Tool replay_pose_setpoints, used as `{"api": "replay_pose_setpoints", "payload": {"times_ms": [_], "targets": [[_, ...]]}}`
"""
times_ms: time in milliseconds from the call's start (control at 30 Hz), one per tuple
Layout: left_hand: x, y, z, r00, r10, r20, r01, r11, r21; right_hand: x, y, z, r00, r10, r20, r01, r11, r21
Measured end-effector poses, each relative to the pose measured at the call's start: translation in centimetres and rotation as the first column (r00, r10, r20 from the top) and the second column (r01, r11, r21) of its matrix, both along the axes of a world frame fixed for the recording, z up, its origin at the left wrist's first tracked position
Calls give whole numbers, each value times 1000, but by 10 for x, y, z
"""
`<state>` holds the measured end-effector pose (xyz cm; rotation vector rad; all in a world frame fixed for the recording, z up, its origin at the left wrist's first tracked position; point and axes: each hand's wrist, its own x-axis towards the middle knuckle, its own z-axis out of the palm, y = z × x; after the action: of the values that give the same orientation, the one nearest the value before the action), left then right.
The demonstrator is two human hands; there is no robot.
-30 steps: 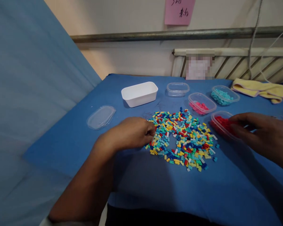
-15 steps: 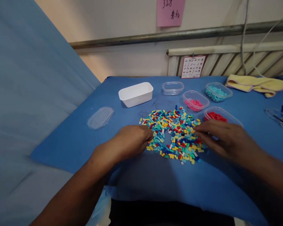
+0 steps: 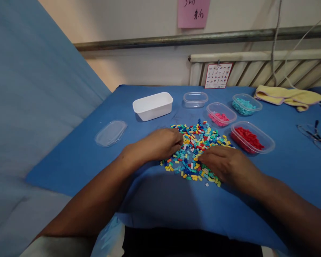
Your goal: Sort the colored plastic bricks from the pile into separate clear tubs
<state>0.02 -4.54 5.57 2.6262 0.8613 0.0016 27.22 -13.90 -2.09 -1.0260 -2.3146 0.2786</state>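
A loose pile of small toy bricks in blue, teal, yellow, red, green and white is spread over the blue cloth. At its left side is my left hand, its fingers curled down among the bricks. My right hand reaches in from the right, thumb and fingers drawn together at the pile's middle. The fingertips of both hands are partly hidden, and I cannot make out what they pinch. Just beyond the right hand stands a clear tub of red bricks.
Behind the pile stand a white tray, a clear tub, a tub of pink bricks and one of teal bricks. Clear lids lie left. A yellow cloth and glasses are at right.
My right hand has moved left, from beside the red tub into the pile, uncovering the red bricks. My left hand has shifted a little right and farther forward over the bricks.
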Motion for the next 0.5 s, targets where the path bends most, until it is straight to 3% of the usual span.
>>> {"api": "replay_pose_setpoints", "payload": {"times_ms": [100,267,500], "targets": [[-10,7,5,998,54,33,-52,998,-42,5,2,2,999,3,53,-6,999,42],[-34,-6,3,999,41,-14,-43,981,-191,7,0,10,1000,0,4,0,1000,24],[-22,-20,3,993,-61,96,72,991,-115,-3,-5,18,994,83,71,-71,985,-155]]}}
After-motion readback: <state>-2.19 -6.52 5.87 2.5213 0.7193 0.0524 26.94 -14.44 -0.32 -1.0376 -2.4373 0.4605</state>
